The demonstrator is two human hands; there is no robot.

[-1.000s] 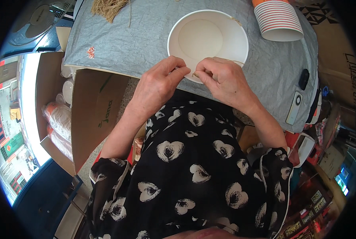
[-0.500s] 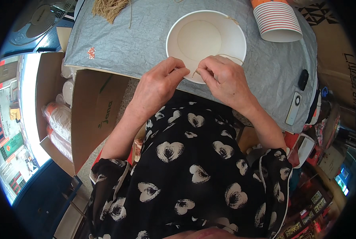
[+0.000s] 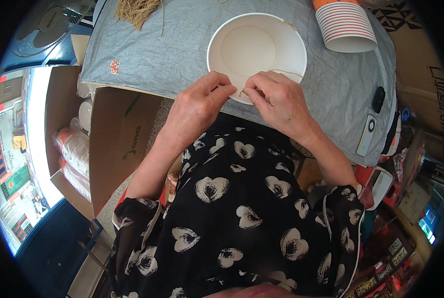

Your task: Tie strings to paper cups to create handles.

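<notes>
A large white paper bucket (image 3: 249, 49), its mouth toward me, sits at the table's near edge. Tan twine (image 3: 287, 73) runs across its right inner side and into my right hand (image 3: 277, 97); another bit of twine is at the far right rim. The right thumb and forefinger pinch the twine, and a short end sticks out toward the left. My left hand (image 3: 198, 102) is closed at the bucket's near-left rim, thumb against forefinger. Whatever lies between those left fingertips is hidden.
A bundle of tan twine strands (image 3: 136, 12) lies at the far left of the grey-covered table (image 3: 157, 64). Stacked paper buckets (image 3: 346, 27) lie at the far right. Nearer on the right are a black object (image 3: 378, 99) and a pale device (image 3: 365, 135). An open carton (image 3: 115, 144) stands left.
My right fingers have shifted very slightly, and the short twine end now points differently. My left hand and the bucket look almost unmoved.
</notes>
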